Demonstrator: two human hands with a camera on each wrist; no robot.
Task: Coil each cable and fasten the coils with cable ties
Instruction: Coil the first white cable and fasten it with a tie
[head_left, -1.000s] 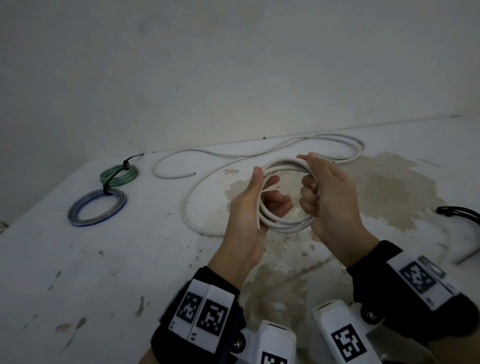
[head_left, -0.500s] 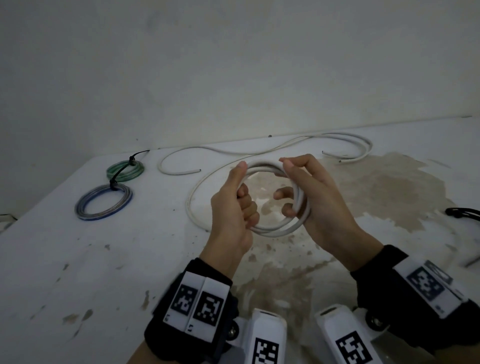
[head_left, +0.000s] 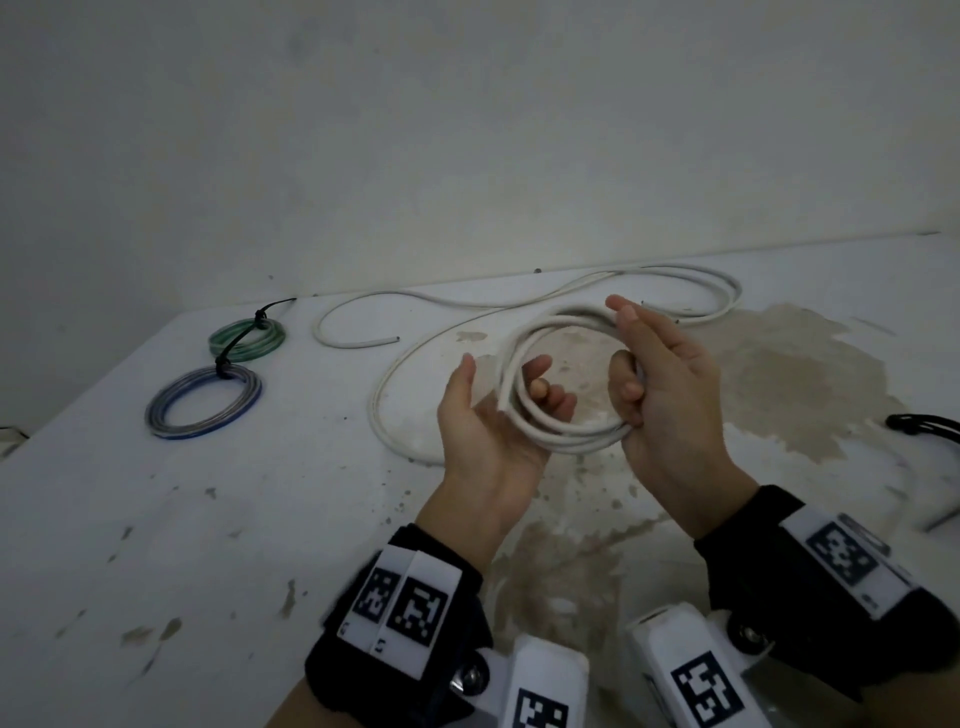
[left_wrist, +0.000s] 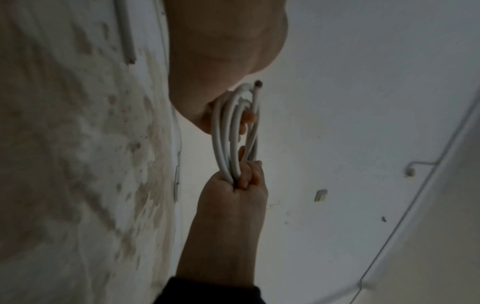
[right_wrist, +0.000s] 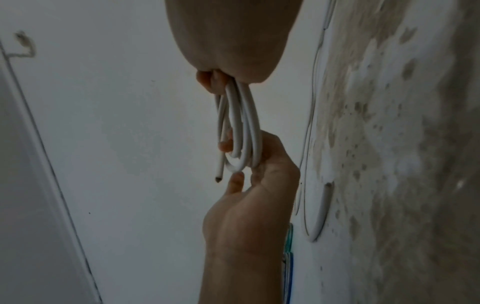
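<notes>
I hold a white cable coil (head_left: 558, 434) of several turns above the stained table (head_left: 156, 519). My right hand (head_left: 662, 410) grips the coil's right side with its lower fingers curled round the strands; its index finger and thumb stretch along the top. My left hand (head_left: 493, 421) cradles the coil's left side, fingers loosely bent behind the strands and thumb lifted clear. The left wrist view shows the coil (left_wrist: 228, 133) edge-on with its cut end (left_wrist: 258, 83) sticking out. In the right wrist view the coil (right_wrist: 246, 127) hangs between both hands.
More white cable (head_left: 387, 384) trails in loose loops over the table to the far wall. A green coil (head_left: 248, 338) and a blue coil (head_left: 205, 402), each with a black tie, lie at the far left. Something black (head_left: 924, 426) lies at the right edge.
My left hand has loosened from a closed grip on the coil and its thumb has come off. The coil has turned to face me more, with my right hand still holding it.
</notes>
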